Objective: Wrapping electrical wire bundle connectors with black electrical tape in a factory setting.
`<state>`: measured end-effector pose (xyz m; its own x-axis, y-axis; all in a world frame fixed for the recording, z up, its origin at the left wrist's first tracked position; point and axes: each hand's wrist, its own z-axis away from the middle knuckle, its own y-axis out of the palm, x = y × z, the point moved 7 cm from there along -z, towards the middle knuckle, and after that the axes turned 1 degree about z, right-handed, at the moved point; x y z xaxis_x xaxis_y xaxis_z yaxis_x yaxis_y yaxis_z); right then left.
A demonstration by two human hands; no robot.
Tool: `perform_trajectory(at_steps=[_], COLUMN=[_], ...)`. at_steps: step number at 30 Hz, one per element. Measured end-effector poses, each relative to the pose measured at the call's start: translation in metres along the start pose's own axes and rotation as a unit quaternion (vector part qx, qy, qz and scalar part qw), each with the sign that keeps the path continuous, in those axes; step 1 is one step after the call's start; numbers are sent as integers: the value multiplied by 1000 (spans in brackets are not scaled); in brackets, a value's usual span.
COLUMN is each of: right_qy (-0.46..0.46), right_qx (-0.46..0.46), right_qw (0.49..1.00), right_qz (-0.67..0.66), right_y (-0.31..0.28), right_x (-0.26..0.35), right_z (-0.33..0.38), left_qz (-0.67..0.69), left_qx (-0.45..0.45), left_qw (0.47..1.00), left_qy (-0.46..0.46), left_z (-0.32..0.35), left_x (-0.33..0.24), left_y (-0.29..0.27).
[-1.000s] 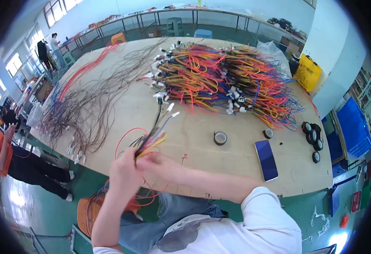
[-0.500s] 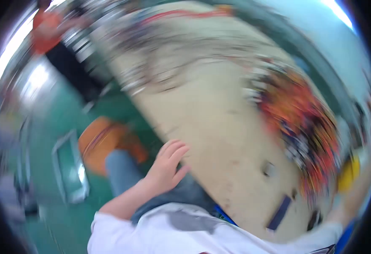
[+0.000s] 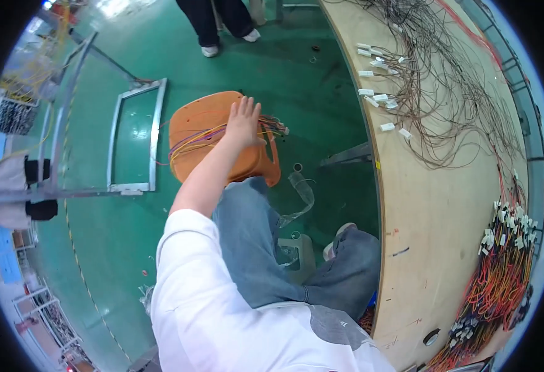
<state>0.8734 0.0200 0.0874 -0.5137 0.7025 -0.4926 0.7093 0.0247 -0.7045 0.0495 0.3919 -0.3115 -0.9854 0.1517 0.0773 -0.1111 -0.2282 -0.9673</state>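
Since a second ago the head has swung from the table down to the floor at the person's left; the hands that pinched a wire bundle over the table edge then are no longer together there.

Head view: left hand (image 3: pixel 244 124) reaches out, fingers spread flat, palm down on a bundle of coloured wires (image 3: pixel 213 135) that lies across an orange plastic seat (image 3: pixel 191 124) on the green floor (image 3: pixel 129 235). Hand is open and pressing or resting on the wires, not clamped around them. Right hand isn't visible, so can't tell its state.

Seat sits just beside the person's left knee, jeans (image 3: pixel 253 248) and white sleeve (image 3: pixel 191 273) fill the lower middle. Grey metal frame (image 3: pixel 154 136) lies on the floor just left of the seat.

Wooden table (image 3: pixel 433 235) curves down the right side. Thin brown wires with white connectors (image 3: pixel 445 87) spread on its upper part, a heap of orange and red wires (image 3: pixel 495 273) near the lower right rim. Another person's legs and shoes (image 3: pixel 222 25) stand at the top, well apart from the seat.
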Motion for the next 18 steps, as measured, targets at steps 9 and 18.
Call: perform_trajectory(at_steps=[9, 18], right_qy=[21, -202], right_qx=[-214, 402], right_qw=[976, 504], right_qz=[-33, -738], right_y=[-157, -251], right_x=[127, 393], right_z=[45, 215], left_qz=[281, 797], left_qx=[31, 420], left_qw=[959, 430], left_qy=[-12, -56], left_z=[-28, 313], left_x=[30, -78], left_y=[24, -127])
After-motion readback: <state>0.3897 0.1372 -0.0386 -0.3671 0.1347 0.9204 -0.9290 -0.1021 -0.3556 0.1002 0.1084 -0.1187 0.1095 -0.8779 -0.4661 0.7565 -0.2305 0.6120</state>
